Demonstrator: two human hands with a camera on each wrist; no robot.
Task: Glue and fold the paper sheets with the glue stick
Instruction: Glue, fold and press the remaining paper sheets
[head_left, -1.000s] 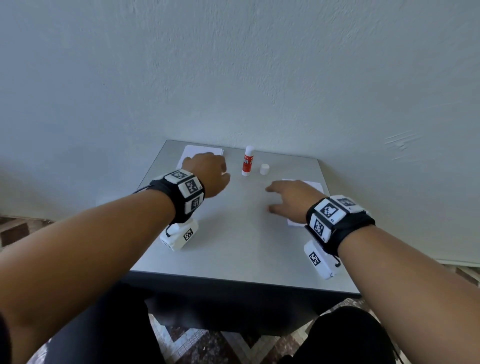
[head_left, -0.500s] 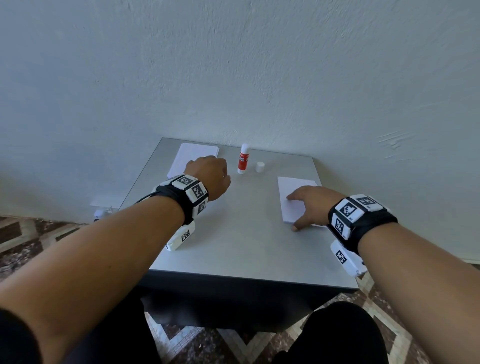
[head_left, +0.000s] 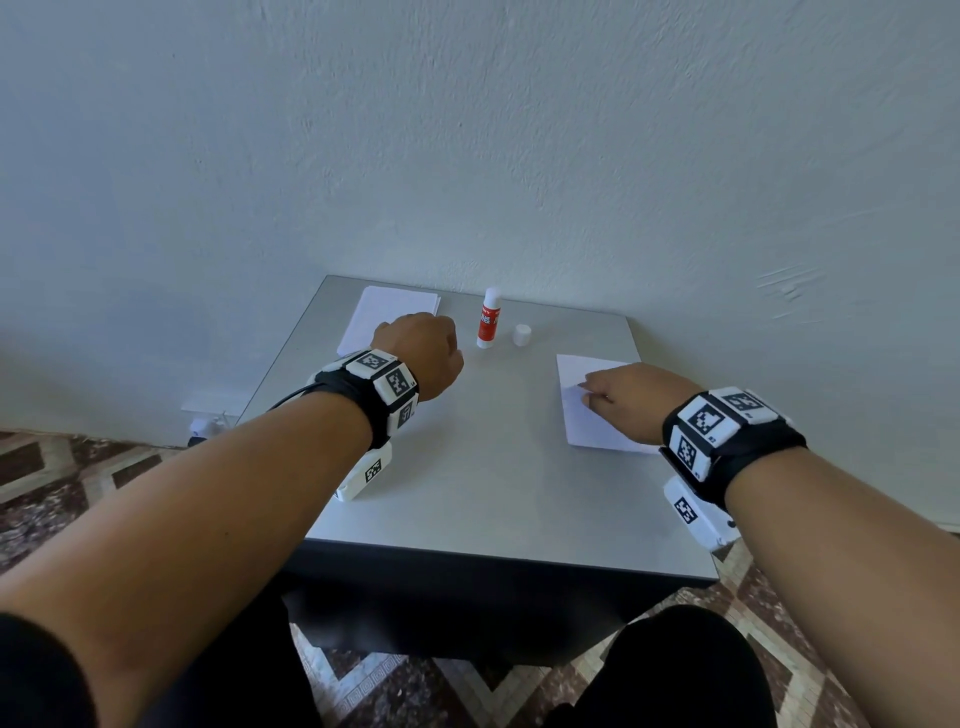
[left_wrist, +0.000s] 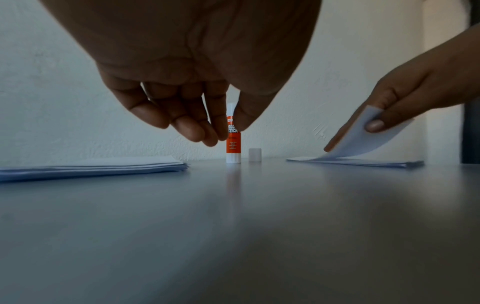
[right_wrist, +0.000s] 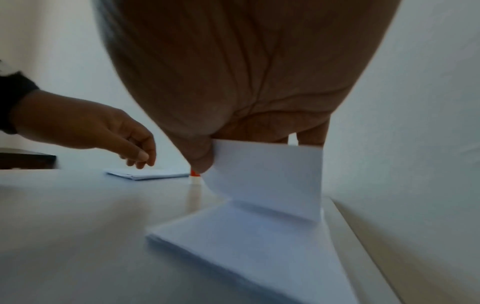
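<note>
On the grey table (head_left: 467, 493), the right hand (head_left: 631, 402) pinches the top sheet (right_wrist: 267, 174) between thumb and fingers, curling it up off the right paper stack (head_left: 587, 426). The left hand (head_left: 421, 358) hovers with fingers loosely curled, holding nothing. Beyond stand the uncapped glue stick (head_left: 488, 319), its cap (head_left: 522, 335) beside it, and the left paper stack (head_left: 384, 314).

Grey table (head_left: 467, 493), white wall (head_left: 467, 130), patterned floor (head_left: 62, 483)

Dim, soft daylight; head view sharp w/ wide-angle edge bending; wrist views murky, right one motion-blurred.
</note>
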